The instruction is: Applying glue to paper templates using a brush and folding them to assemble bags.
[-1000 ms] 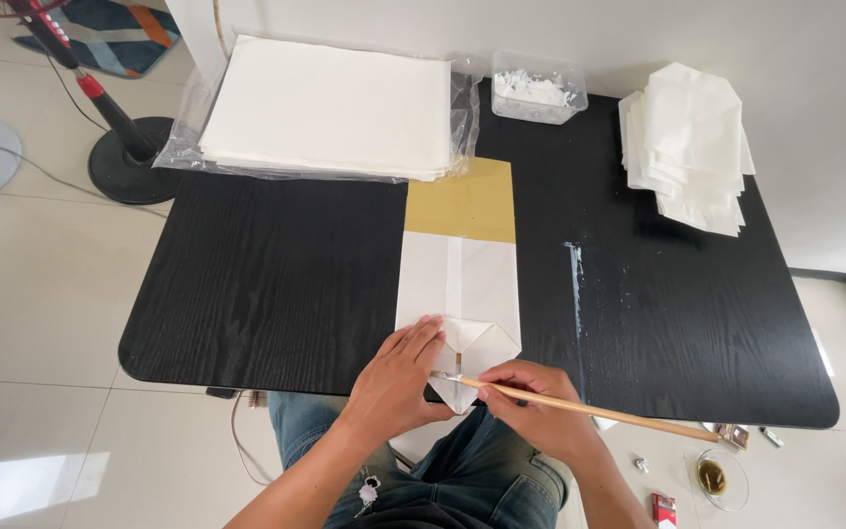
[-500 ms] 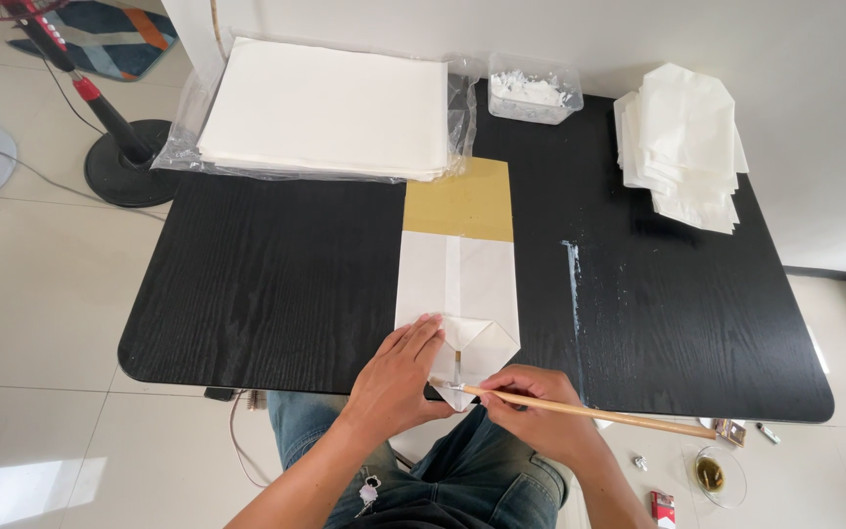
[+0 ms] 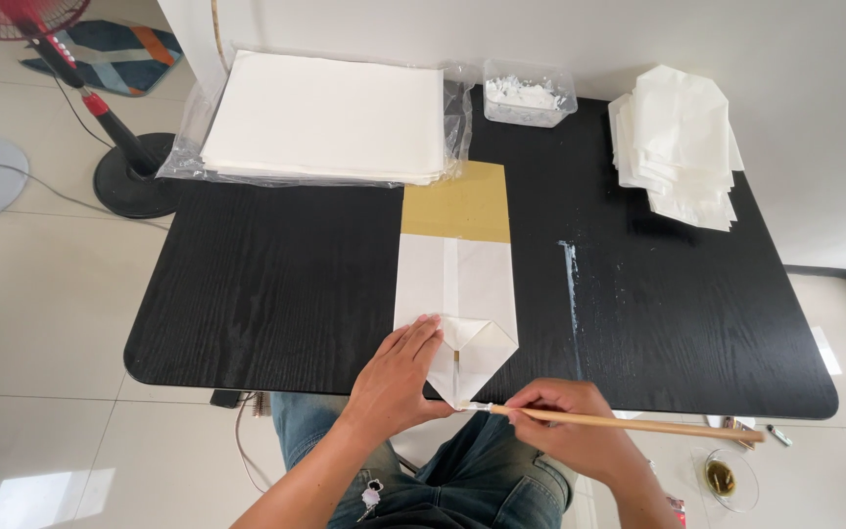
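Gluing bag flap: left hand flat, pinning fold; right hand pinching brush at tip; pressing likely next.

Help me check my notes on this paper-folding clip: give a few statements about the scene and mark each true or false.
1. The left hand presses on the folded white paper. True.
2. The right hand holds scissors. False: it holds a thin wooden stick.
3. The stack of white sheets lies in clear plastic at the table's far left. True.
4. The pile of folded pieces lies on the floor. False: it sits on the black table, far right.
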